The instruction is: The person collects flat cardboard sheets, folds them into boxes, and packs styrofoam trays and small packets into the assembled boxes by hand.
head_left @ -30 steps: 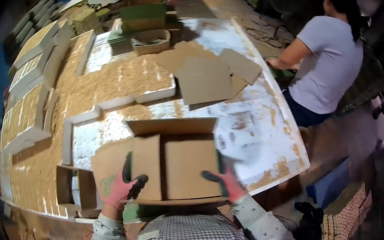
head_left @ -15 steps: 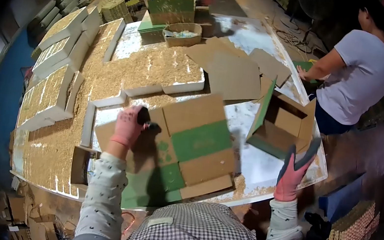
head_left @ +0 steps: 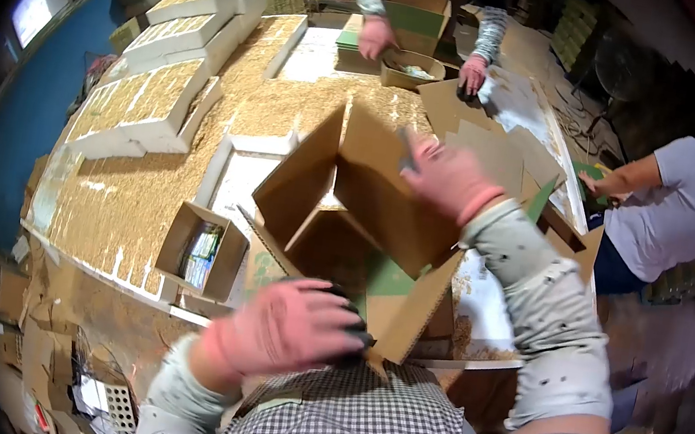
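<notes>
A brown cardboard box (head_left: pixel 395 202) with green printed patches stands partly unfolded in front of me, its top flaps up and its inside showing. My right hand (head_left: pixel 448 178), in a pink glove with dark fingers, grips the upper edge of its right wall. My left hand (head_left: pixel 286 329), gloved alike and slightly blurred, has its fingers bent round the near edge, close to my checked apron (head_left: pixel 371 418). The palm side of the left hand is mostly hidden. Under and right of this box, another open green-and-brown carton (head_left: pixel 566 227) is partly covered by my right sleeve.
A small open box (head_left: pixel 221 248) with colourful packets stands at the left front. White trays (head_left: pixel 148 111) and a wide layer of tan grains (head_left: pixel 133 207) cover the left. Cardboard sheets (head_left: pixel 492 153) lie at the back right. A person (head_left: pixel 477 70) works opposite, another (head_left: pixel 683 195) at right.
The flattened carton has been lifted and opened into a box shape. My right hand has come left onto it, my left hand nearer my body. The opposite person's hands have left their box.
</notes>
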